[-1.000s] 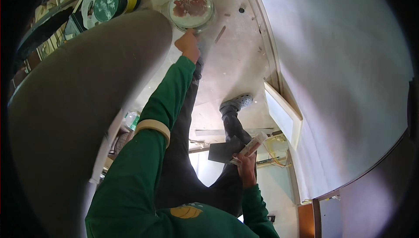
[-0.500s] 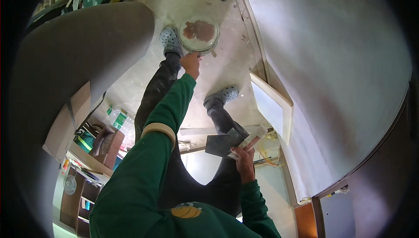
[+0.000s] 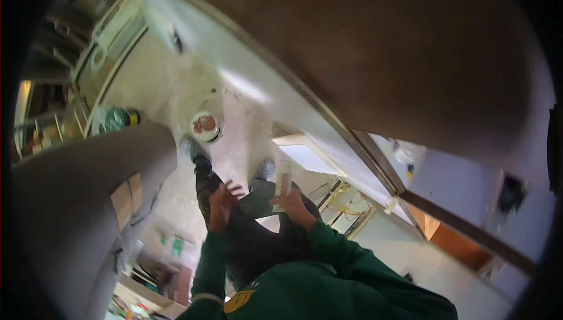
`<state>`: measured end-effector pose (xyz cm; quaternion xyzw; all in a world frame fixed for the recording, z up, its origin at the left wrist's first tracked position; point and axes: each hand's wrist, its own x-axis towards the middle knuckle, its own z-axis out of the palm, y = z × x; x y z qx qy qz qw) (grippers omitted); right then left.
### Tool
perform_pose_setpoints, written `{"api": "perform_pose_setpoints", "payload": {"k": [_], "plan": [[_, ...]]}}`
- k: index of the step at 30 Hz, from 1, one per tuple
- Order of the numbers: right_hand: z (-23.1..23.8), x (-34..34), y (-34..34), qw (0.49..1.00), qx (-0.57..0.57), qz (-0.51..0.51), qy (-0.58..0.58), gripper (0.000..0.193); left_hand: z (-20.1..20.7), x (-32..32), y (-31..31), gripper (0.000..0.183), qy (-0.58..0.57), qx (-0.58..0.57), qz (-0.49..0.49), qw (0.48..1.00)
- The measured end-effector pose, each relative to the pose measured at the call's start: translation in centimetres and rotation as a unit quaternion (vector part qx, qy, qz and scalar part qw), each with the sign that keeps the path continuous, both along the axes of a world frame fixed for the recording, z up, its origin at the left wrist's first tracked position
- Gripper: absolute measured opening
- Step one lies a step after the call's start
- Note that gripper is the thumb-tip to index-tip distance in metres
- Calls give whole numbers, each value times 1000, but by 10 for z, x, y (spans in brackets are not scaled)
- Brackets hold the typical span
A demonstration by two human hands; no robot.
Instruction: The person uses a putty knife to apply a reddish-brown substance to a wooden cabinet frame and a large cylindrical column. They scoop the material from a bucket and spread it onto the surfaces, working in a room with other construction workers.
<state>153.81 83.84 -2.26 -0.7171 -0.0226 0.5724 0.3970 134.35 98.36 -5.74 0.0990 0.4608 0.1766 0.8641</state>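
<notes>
**While the right hand grips its strip, the left hangs free**

Though the picture is smeared and bent by the lens, the person appears to be standing over a pale floor (image 3: 176, 94), both hands drawn in near the thighs. The right hand (image 3: 295, 204) is closed round the lower end of a pale narrow strip (image 3: 284, 180), which points up and away from the body. A darker flat piece (image 3: 260, 201) lies just beside that hand, perhaps held with the strip; the blur leaves this uncertain. The left hand (image 3: 221, 201) is apart from the right, fingers spread, with nothing visibly in it.

On the floor beyond the grey shoes (image 3: 192, 147) sits a round bowl (image 3: 205, 126) of reddish-brown stuff, well apart from both hands. A green can (image 3: 120, 119) lies further left, by the edge of a big grey curved surface (image 3: 82, 202).

As a judgement, this is a carrying or readying step: the strip is in hand but pressed to nothing. Any work at the bowl would call for bending low and bringing the strip down to its rim, while the free left hand steadies.
</notes>
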Motion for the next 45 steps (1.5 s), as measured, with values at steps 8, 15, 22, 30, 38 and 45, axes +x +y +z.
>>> {"api": "perform_pose_setpoints", "payload": {"k": [8, 15, 22, 30, 38, 45], "plan": [[150, -15, -14, 990, 60, -129, 9, 20, 192, 31, -34, 29, 74, 175, -221, 956], [173, -35, -47, 971, 67, -195, -122, 25, 247, 36, -18, 12, -15, 341, -317, 885], [252, -83, -116, 869, 287, -399, -56, 31, 300, 32, -6, 16, -16, 476, -300, 827], [214, -161, -177, 835, 282, -463, -91, 35, 276, -20, -16, 32, -58, 248, -326, 910], [233, -188, -191, 805, 285, -520, -1, 34, 330, -11, -78, 34, -135, 41, -359, 922], [257, -149, -204, 831, 292, -465, -89, 37, 334, 39, -110, 36, -134, 37, -407, 903]]}}
